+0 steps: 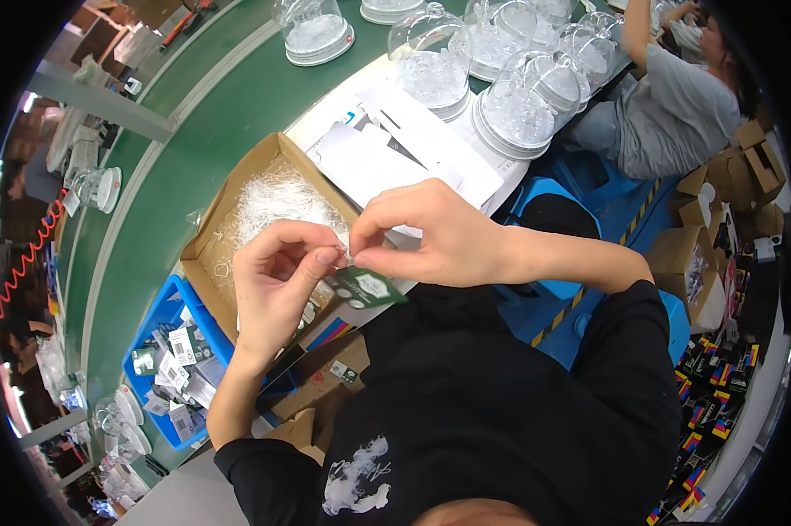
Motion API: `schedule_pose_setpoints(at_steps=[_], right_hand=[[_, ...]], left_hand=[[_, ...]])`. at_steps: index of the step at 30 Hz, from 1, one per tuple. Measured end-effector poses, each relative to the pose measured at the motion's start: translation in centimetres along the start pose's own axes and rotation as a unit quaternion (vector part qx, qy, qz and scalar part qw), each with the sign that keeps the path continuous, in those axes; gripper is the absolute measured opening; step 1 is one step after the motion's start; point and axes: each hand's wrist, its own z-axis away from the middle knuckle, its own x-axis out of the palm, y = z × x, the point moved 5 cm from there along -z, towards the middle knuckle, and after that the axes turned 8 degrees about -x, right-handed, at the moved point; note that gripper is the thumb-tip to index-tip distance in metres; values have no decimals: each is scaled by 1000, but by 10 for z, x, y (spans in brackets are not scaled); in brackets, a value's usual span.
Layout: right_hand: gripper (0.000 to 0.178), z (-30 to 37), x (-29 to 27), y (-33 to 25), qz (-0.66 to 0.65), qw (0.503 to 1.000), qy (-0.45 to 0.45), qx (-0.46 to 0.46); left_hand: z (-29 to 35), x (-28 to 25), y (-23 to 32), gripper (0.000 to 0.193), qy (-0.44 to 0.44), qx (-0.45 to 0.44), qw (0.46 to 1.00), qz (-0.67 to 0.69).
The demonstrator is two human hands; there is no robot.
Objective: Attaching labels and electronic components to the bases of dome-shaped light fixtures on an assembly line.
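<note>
My left hand (277,280) and my right hand (431,232) meet in front of my chest, fingertips pinched together on a thin clear plastic piece (349,254). A dark green hang tag (365,287) dangles just below the fingertips, seemingly tied to that piece. Behind my hands stands an open cardboard box (229,206) filled with clear plastic strands (277,197). White paper sheets (413,145) lie to the right of the box.
A blue bin (178,368) of green and white tags sits at lower left. Several clear plastic domes (431,61) on white bases stand on the green conveyor belt (194,131). Another person (676,96) sits at upper right. Cardboard boxes (737,167) and coloured packages (720,394) crowd the right side.
</note>
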Motion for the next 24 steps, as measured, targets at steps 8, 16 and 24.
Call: schedule_pose_setpoints(at_steps=[8,16,24], right_hand=[[9,-2,-2,1,18,1000,-1,2],[10,3,2,0,91,995,-20,-25],[15,3,7,-2,56,996,-67,-22]], left_hand=[[0,11,7,14,22,72,976,-205],[6,29,22,19,-16,163,911,-379],[5,32,18,10,-121,123,936,-306]])
